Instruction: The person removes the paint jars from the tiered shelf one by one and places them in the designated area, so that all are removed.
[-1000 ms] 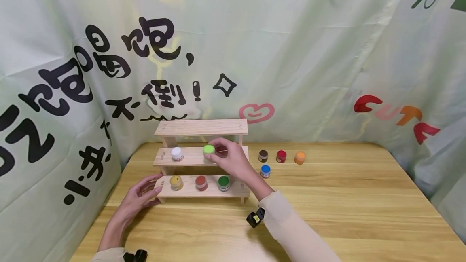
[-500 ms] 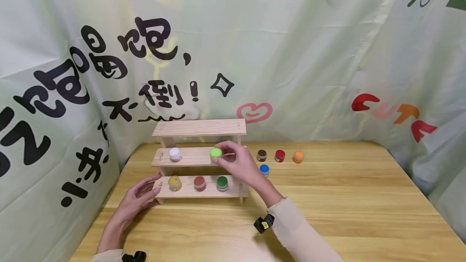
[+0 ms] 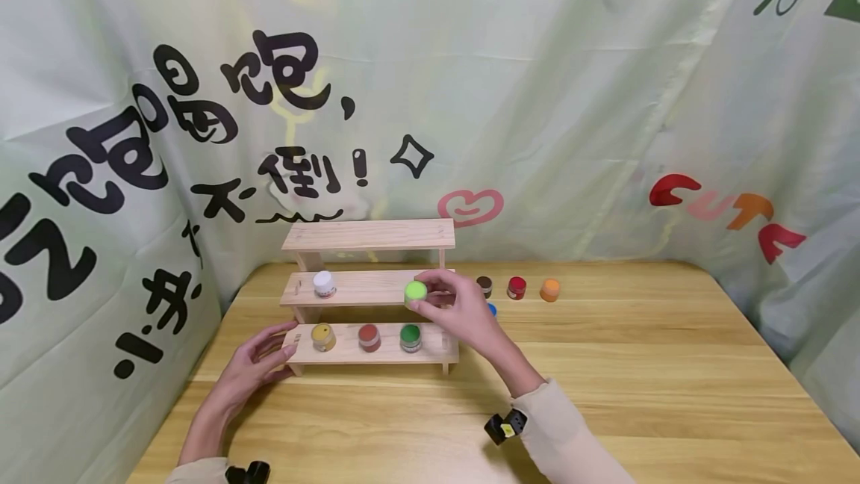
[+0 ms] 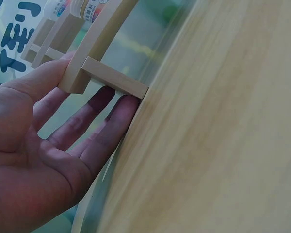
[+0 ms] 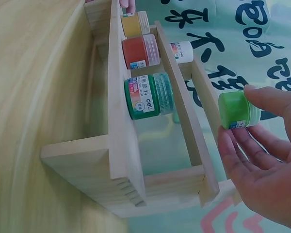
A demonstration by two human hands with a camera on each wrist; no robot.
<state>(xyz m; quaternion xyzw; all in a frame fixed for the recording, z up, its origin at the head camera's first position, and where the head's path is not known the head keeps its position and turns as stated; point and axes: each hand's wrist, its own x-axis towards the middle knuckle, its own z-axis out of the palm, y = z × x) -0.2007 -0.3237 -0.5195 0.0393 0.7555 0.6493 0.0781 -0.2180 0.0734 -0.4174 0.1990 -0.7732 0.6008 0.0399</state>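
My right hand [image 3: 463,312] pinches a light green paint jar [image 3: 416,292] between thumb and fingers, by the right part of the middle step. In the right wrist view the same light green jar [image 5: 236,109] is upright in the fingertips; whether it touches the board, I cannot tell. At the lowest step's left end, my left hand [image 3: 254,361] holds the three-step wooden shelf [image 3: 369,234], thumb and fingers about the board end and leg. A white jar [image 3: 324,284] stands on the middle step. Yellow [image 3: 323,337], brick-red [image 3: 369,337] and dark green [image 3: 410,337] jars line the lowest.
Right of the shelf, dark brown [image 3: 484,287], red [image 3: 516,288] and orange [image 3: 549,290] jars stand on the wooden table [image 3: 638,364]. A blue jar [image 3: 493,310] is mostly hidden behind my right hand. A printed curtain [image 3: 571,95] hangs behind the table.
My right hand has carried the light green jar rightward along the middle step, and now covers most of the blue jar. The left hand keeps its place at the shelf's end.
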